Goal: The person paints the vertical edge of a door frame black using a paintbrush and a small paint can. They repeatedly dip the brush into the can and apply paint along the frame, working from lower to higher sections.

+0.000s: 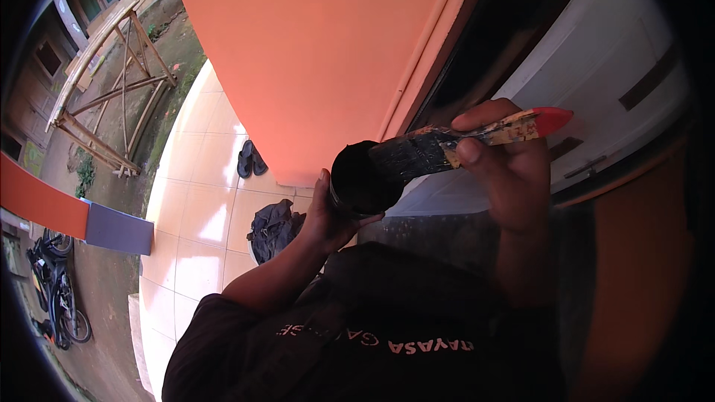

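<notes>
outdoor ground filled the far left of my view, where a black motorbike with spoked wheels [63, 294] stood near a pale bamboo-pole frame [123, 89]. next to these i saw an orange beam with a grey-violet end block [118, 228], then glossy cream floor tiles [197, 193] streaked with sunlight. dark sandals [251, 159] sat on the tiles at the foot of a smooth orange wall [320, 52], and a crumpled dark cloth [275, 229] lay near them. left hand [333, 219] was wrapped around a black round open container [359, 184], its mouth facing me. a broad paint-crusted brush with a red-tipped handle [488, 134] had its dark bristles at the container's right rim; i couldn't tell whether they reached inside. right hand [514, 167] pinched the handle between thumb and fingers, before a white panelled door [588, 59].
</notes>
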`<state>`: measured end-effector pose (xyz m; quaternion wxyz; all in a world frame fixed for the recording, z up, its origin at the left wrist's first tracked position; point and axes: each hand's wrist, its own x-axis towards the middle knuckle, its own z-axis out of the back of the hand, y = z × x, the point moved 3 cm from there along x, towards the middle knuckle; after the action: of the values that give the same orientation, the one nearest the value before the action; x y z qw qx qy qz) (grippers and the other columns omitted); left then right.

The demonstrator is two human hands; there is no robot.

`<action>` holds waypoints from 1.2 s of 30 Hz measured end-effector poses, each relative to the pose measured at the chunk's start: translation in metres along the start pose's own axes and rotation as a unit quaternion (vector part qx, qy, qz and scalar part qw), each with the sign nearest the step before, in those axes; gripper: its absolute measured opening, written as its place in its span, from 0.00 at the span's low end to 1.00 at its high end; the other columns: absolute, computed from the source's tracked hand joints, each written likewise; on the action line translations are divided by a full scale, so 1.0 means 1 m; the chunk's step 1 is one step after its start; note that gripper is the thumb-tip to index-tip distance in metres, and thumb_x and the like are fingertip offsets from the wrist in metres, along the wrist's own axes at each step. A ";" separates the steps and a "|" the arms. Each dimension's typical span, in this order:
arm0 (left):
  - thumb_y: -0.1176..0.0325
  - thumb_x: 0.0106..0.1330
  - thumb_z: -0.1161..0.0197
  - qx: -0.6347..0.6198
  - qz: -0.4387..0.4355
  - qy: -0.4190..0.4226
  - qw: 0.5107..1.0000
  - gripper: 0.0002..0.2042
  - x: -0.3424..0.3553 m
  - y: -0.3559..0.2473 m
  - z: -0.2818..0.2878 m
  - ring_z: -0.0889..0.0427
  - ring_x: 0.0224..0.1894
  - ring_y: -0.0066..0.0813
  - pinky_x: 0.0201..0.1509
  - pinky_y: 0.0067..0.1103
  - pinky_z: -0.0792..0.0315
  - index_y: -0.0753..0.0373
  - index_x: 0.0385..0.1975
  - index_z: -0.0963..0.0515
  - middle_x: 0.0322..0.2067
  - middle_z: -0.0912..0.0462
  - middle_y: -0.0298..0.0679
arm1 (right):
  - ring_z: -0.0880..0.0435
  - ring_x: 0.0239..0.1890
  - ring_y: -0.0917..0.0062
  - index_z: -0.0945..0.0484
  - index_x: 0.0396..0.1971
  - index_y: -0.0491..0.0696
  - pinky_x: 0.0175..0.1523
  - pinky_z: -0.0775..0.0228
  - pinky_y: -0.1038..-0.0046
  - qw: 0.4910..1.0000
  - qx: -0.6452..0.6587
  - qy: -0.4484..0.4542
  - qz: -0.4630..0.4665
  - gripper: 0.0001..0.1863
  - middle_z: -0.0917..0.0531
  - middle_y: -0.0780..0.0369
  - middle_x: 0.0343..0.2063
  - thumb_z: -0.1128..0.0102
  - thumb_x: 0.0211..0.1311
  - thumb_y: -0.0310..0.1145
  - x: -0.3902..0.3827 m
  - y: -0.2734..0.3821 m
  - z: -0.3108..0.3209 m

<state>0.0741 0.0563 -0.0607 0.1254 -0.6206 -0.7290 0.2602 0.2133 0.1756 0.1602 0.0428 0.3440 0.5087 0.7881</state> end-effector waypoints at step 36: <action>0.24 0.66 0.62 0.024 -0.016 0.042 0.999 0.44 0.004 0.008 -0.008 0.30 0.66 0.40 0.61 0.44 0.27 0.52 0.72 0.43 0.66 0.34 0.43 | 0.15 0.33 0.72 0.21 0.39 0.45 0.40 0.26 0.71 0.969 -0.181 0.159 -0.059 0.07 0.17 0.60 0.29 0.37 0.65 0.31 0.007 -0.035 -0.026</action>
<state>0.0844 0.0626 -0.0591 0.1747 -0.6157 -0.7268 0.2493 0.1833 0.1751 0.1285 0.0694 0.1703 0.3774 0.9076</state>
